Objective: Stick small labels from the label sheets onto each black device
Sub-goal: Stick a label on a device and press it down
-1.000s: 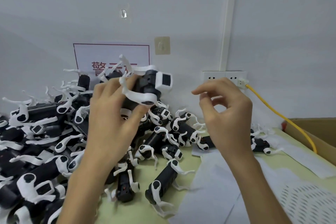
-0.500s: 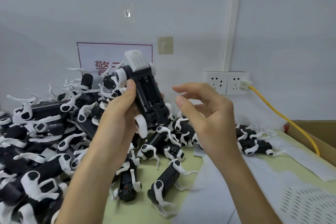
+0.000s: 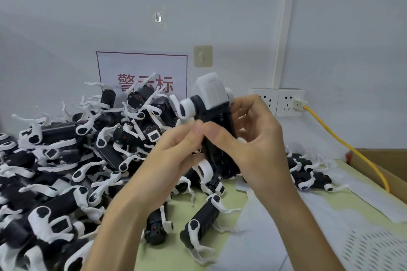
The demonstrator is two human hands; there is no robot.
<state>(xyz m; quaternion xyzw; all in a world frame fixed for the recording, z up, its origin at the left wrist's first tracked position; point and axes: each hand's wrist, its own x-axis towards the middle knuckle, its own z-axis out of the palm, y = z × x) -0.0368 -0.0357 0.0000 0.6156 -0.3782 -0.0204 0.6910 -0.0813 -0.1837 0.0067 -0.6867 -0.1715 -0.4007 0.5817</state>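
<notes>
I hold one black device (image 3: 217,116) with white end caps upright in front of me, above the table. My left hand (image 3: 176,156) grips its lower left side. My right hand (image 3: 248,136) wraps around its right side, and the right thumb presses on the device's black front face beside the left thumb. Any label under the thumbs is hidden. A large heap of black devices (image 3: 72,156) with white straps fills the left of the table. White label sheets (image 3: 275,233) lie on the table at the lower right.
More black devices (image 3: 308,176) lie at the right behind my right hand. A cardboard box (image 3: 387,160) stands at the far right, with a yellow cable (image 3: 343,145) running up to wall sockets (image 3: 277,101). A perforated white sheet (image 3: 374,246) lies at the lower right corner.
My right hand moved left from the air onto the held device, and its thumb now presses on the front. The left hand turned the device upright, then carried it right.
</notes>
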